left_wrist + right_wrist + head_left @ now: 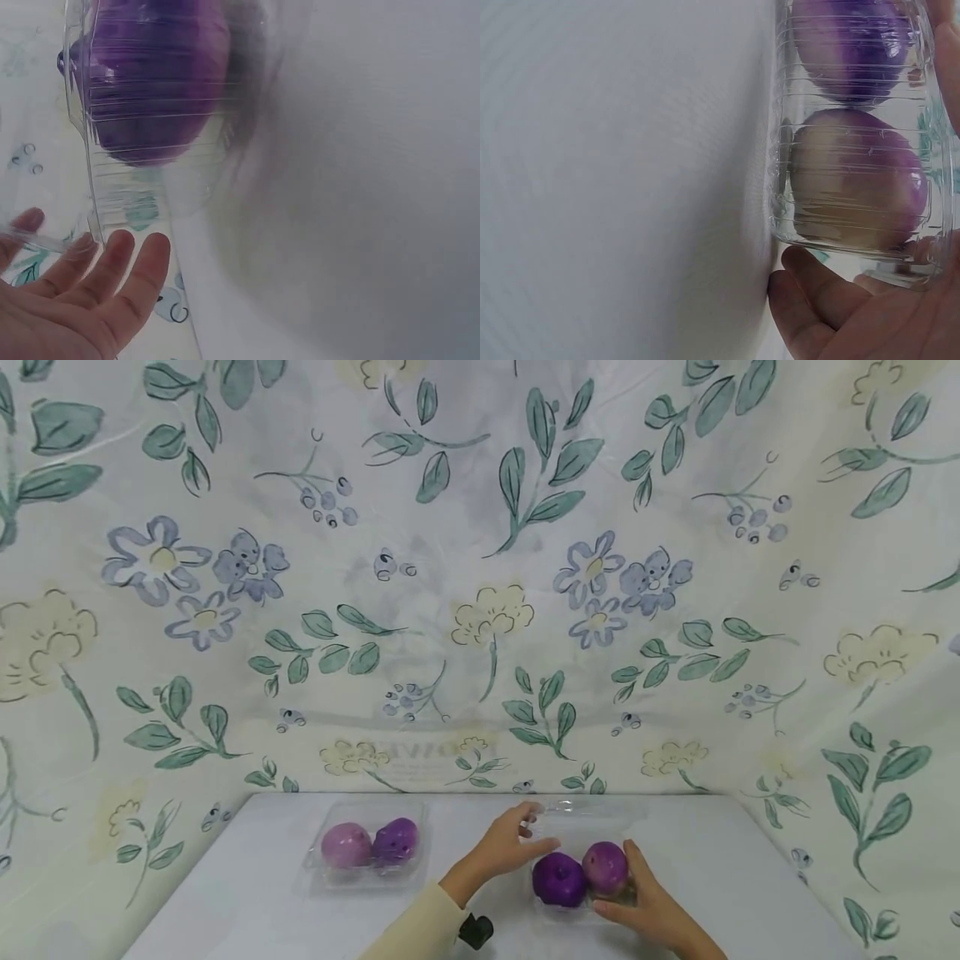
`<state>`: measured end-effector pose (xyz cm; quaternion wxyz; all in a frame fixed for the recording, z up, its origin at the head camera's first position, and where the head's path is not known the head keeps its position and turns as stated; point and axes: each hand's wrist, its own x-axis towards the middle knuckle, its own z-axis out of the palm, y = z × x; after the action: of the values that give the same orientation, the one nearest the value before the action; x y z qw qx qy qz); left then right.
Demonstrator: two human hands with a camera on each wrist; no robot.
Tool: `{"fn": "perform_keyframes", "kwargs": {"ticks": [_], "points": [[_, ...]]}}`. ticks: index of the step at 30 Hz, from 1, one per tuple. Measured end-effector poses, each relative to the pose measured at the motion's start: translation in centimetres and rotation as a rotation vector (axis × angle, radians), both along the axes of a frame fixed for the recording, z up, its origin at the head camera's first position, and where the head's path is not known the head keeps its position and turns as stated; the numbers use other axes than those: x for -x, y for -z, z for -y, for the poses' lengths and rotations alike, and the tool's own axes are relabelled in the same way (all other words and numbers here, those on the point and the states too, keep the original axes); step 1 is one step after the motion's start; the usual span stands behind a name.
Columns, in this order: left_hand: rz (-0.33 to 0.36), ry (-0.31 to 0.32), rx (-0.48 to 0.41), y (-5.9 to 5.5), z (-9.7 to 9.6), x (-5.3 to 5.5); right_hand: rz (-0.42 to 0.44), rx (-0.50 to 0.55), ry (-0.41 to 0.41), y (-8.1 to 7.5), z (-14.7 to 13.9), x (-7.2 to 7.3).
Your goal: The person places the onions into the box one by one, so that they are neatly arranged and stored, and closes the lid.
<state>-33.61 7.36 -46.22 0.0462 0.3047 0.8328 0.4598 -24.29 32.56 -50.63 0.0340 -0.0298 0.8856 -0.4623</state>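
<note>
A clear plastic clamshell box (pixel 583 917) stands at the right of the table, its transparent lid (pixel 577 811) folded back. Inside are a dark purple round fruit-like piece (pixel 558 880) and a pinkish-purple one (pixel 605 867), paler on its side in the right wrist view. My right hand (pixel 654 903) holds the box's right end, thumb in front and fingers along the side. My left hand (pixel 504 845) is at the back left of the box, fingers spread and loosely bent; in the left wrist view its fingertips (pixel 156 244) are close to the lid edge, contact unclear.
Another clear plastic box (pixel 365 878) with a pink round piece (pixel 347 846) and a purple one (pixel 395 841) stands at the left on the white table (pixel 247 877). A small black object (pixel 476 932) shows beside the left sleeve. Floral cloth (pixel 480 568) hangs behind the table.
</note>
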Motion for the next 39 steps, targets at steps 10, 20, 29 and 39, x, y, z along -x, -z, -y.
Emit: {"fn": "perform_keyframes", "kwargs": {"ticks": [10, 20, 29, 39], "points": [[-0.017, 0.076, 0.083, 0.8, 1.5, -1.2, 0.02, 0.032, 0.008, 0.4, 0.3, 0.1], [-0.079, 0.064, 0.101, 1.6, 2.8, -3.5, 0.02, -0.002, 0.016, 0.9, 0.6, 0.2], [-0.023, 0.027, 0.072, 1.9, 2.2, -4.2, 0.037, 0.018, 0.051, -0.2, -0.3, -0.1], [0.086, 0.048, 0.019, 1.8, 2.9, -4.3, 0.12, 0.214, 0.099, -2.8, -4.2, -0.7]]}}
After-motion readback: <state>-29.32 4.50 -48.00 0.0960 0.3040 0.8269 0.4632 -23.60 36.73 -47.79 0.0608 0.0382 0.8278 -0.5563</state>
